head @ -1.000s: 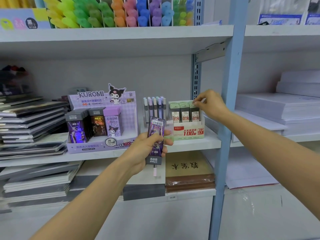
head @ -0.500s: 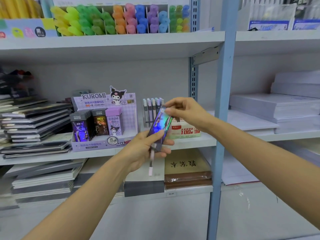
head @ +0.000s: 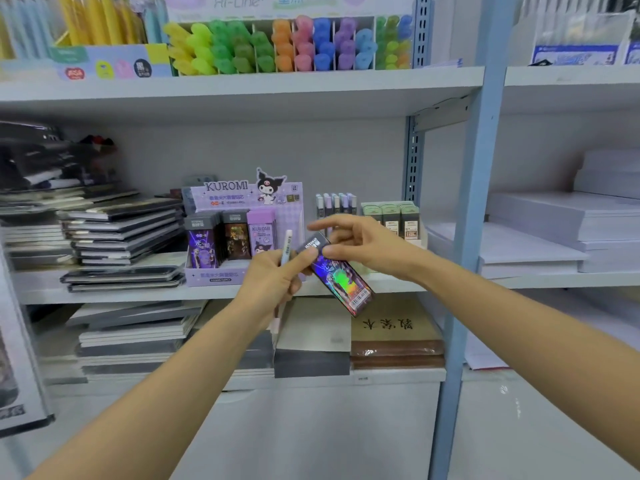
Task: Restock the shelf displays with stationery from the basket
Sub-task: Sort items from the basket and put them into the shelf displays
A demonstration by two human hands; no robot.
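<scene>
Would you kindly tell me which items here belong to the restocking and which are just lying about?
Job: pack pinched by right hand; tube gripped by left hand; Kuromi display.
Lying about: highlighters; notebooks; paper stacks.

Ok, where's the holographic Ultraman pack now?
Head view, centre: the holographic Ultraman pack is tilted, pinched between left hand and right hand, just right of the Kuromi display box.

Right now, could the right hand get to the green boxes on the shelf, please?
Probably yes: the right hand hovers before the green boxes, with nothing between, though its thumb touches the holographic pack.
</scene>
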